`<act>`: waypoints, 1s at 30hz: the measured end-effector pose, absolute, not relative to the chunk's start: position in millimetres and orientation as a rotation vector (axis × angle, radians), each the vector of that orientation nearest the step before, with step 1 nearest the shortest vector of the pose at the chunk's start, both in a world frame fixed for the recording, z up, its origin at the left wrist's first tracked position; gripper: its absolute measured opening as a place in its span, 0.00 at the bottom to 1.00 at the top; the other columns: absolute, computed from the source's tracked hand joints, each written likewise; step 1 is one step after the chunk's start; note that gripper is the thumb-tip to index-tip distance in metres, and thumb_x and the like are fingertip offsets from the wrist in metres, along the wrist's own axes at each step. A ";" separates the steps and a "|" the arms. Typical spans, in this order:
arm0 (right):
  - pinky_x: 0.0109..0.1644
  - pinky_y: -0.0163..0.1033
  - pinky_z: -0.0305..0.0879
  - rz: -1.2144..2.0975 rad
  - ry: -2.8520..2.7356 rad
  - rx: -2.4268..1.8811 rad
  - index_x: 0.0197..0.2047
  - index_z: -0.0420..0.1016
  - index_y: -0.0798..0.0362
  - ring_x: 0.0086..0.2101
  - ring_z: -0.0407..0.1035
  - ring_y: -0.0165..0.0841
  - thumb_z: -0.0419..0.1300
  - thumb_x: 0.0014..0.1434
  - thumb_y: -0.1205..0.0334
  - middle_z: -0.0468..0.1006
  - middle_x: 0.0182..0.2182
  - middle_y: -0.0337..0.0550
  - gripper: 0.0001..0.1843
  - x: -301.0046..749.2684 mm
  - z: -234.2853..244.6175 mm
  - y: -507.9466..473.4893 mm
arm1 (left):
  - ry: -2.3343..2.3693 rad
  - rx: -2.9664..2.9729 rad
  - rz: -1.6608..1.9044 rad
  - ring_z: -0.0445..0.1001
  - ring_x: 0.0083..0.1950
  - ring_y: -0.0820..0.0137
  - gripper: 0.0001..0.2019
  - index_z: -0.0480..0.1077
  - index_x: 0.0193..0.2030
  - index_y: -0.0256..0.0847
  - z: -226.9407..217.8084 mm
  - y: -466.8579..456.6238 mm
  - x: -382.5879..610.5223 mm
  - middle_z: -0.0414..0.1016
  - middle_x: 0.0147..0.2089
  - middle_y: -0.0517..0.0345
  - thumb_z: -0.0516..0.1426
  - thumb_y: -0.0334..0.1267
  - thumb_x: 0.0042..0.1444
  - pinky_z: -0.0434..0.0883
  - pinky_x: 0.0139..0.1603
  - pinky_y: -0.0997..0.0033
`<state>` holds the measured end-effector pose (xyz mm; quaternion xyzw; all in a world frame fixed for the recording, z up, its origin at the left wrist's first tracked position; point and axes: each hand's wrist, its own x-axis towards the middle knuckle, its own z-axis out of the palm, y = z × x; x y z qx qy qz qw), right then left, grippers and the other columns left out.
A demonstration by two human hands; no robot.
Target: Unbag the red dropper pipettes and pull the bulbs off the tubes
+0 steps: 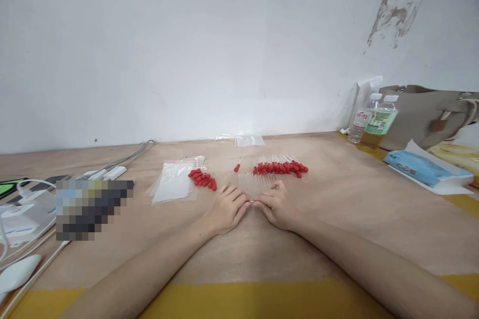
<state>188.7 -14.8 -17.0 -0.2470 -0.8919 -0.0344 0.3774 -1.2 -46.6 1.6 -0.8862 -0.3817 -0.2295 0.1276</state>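
Note:
My left hand (229, 210) and my right hand (277, 207) meet over the middle of the table, fingertips almost touching. Pinched in the left fingers is a red rubber bulb, mostly hidden, with a sliver of red showing. The right thumb and fingers close on a glass dropper tube (252, 202), whose short clear end shows between the hands. Just beyond lies a row of bare glass tubes (256, 183), side by side. Behind them is a pile of red-bulbed droppers (280, 167), and one single dropper (237, 167) lies apart. Loose red bulbs (202, 179) sit to the left.
Clear plastic bags (174, 182) lie beneath and beside the loose bulbs, with another bag (249, 140) by the wall. Chargers and cables (28, 214) occupy the left side. Bottles (379, 122), a grey-brown handbag (419, 117) and a blue tissue pack (426, 167) stand at right.

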 end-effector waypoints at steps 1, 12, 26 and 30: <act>0.39 0.38 0.44 -0.085 -2.282 -0.630 0.22 0.68 0.56 0.21 0.56 0.23 0.46 0.61 0.61 0.69 0.17 0.35 0.19 188.6 -17.3 -14.7 | -1.103 -2.584 -0.661 0.62 0.36 0.68 0.12 0.66 0.31 0.38 2.4 -46.4 -1.2 0.68 0.31 0.55 0.44 0.37 0.60 0.58 0.41 0.64; 0.39 0.39 0.43 -0.322 -2.258 -0.596 0.32 0.74 0.51 0.23 0.58 0.23 0.49 0.61 0.59 0.68 0.18 0.34 0.14 195.2 -11.1 -21.9 | -1.151 -2.776 -0.698 0.61 0.34 0.70 0.16 0.63 0.26 0.39 8.6 -47.6 -1.6 0.66 0.26 0.59 0.41 0.37 0.61 0.55 0.41 0.65; 0.39 0.40 0.44 -0.431 -2.228 -0.605 0.35 0.74 0.46 0.24 0.57 0.25 0.50 0.60 0.61 0.68 0.19 0.33 0.11 204.2 -10.4 -22.1 | -1.150 -2.796 -0.702 0.61 0.33 0.69 0.17 0.61 0.27 0.40 5.2 -47.1 -5.8 0.65 0.26 0.57 0.38 0.37 0.62 0.56 0.40 0.65; 0.40 0.40 0.44 -0.429 -2.195 -0.600 0.34 0.74 0.45 0.25 0.58 0.27 0.50 0.59 0.63 0.69 0.19 0.34 0.11 209.7 -9.2 -18.9 | -1.167 -2.770 -0.764 0.60 0.32 0.69 0.16 0.60 0.26 0.40 2.9 -44.5 -10.4 0.64 0.26 0.57 0.39 0.37 0.61 0.57 0.38 0.65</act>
